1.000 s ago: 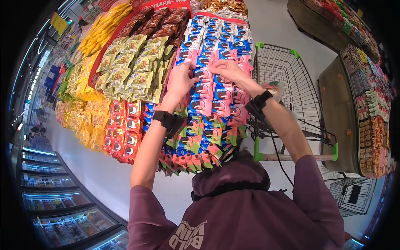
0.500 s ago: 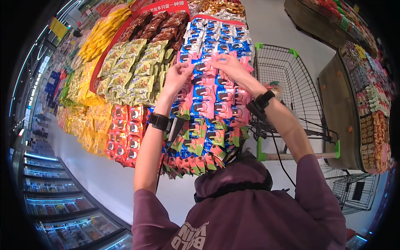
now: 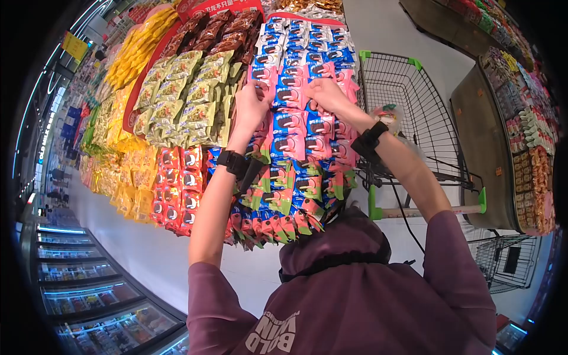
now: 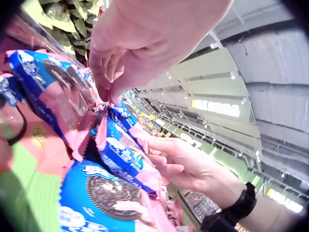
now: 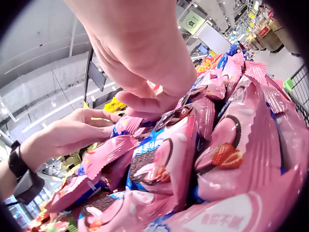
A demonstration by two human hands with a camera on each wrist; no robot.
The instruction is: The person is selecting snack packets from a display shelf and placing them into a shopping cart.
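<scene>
Pink cookie packets (image 3: 288, 94) are pinched by their edges, one in your left hand (image 3: 251, 105) and another in your right hand (image 3: 323, 94).

Pink cookie packs (image 3: 288, 94): thin plastic film, glossy, with crimped, serrated end seals. Green packs (image 3: 183, 89), beyond the pink ones as seen from the shopping cart (image 3: 408, 112): the same glossy film, creased. Shopping cart: dark matt metal wire with smooth green plastic corner caps. 2 wrist straps (image 3: 231, 160): black, matt. Hoodie (image 3: 355, 296), below the cart: maroon cloth, matt, with pale print. Floor (image 3: 384, 35) beside the cart: smooth, faintly glossy.
</scene>
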